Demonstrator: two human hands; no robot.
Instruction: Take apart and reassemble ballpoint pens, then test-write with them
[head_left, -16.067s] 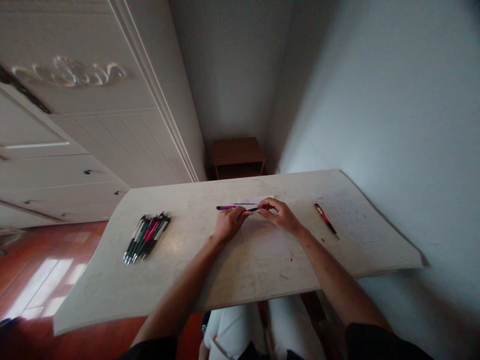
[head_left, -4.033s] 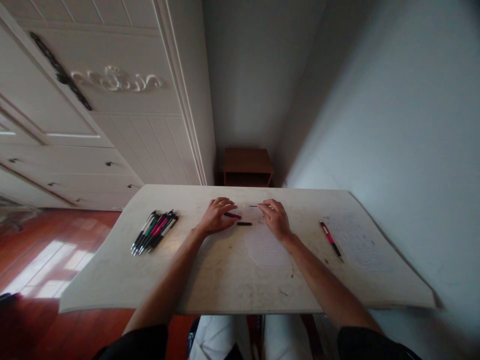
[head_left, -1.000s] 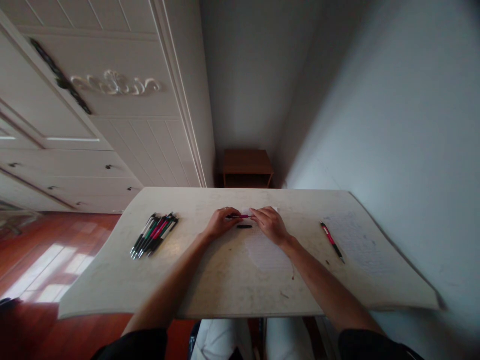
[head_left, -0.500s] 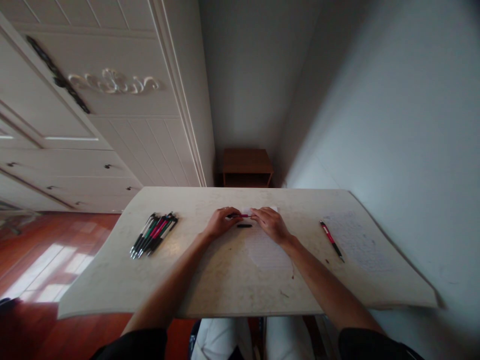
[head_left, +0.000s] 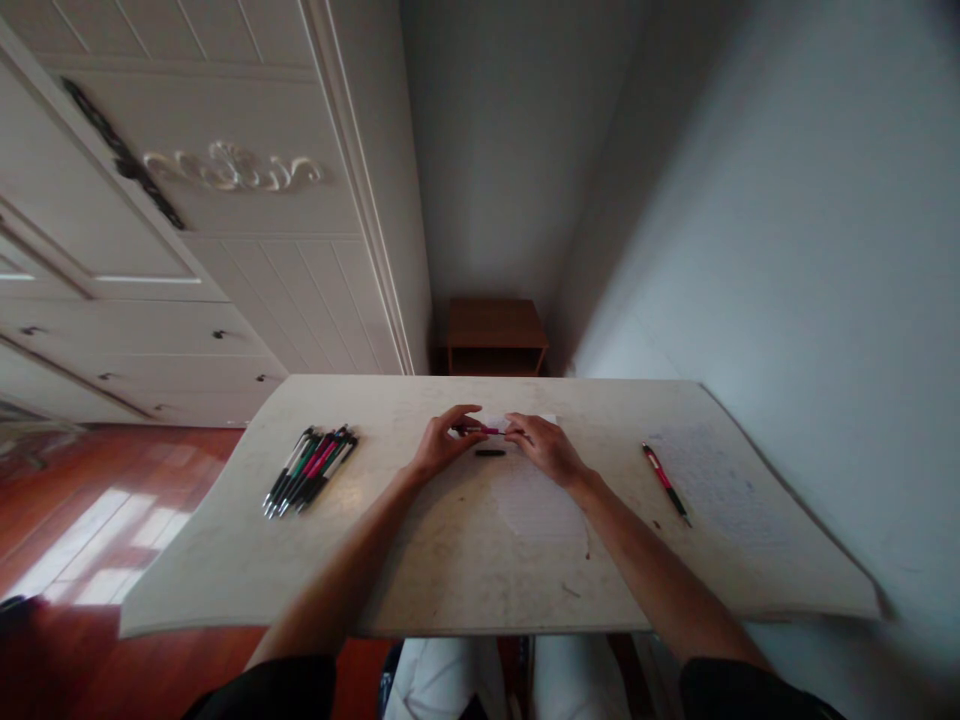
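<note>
A slim pink-red pen (head_left: 491,431) lies level between my hands, above a sheet of lined paper (head_left: 538,500). My left hand (head_left: 444,440) is around its left end, thumb below and index finger lifted in an arch. My right hand (head_left: 546,443) pinches the right end with thumb and fingertips, hiding the tip. Just below the pen, a short black tube-like piece (head_left: 490,453) rests on the table, touched by neither hand.
Several pens (head_left: 311,470) lie bunched at the table's left. A red and black pen (head_left: 666,484) sits at the right, beside a handwritten sheet (head_left: 712,485). White cabinets (head_left: 292,300) and a pale wall (head_left: 787,250) flank the table (head_left: 420,580); a brown stand (head_left: 496,322) is behind it.
The left index finger has lifted and the left hand's grasp has loosened. My right fingers have shifted slightly along the pen's right end. The black piece stays put.
</note>
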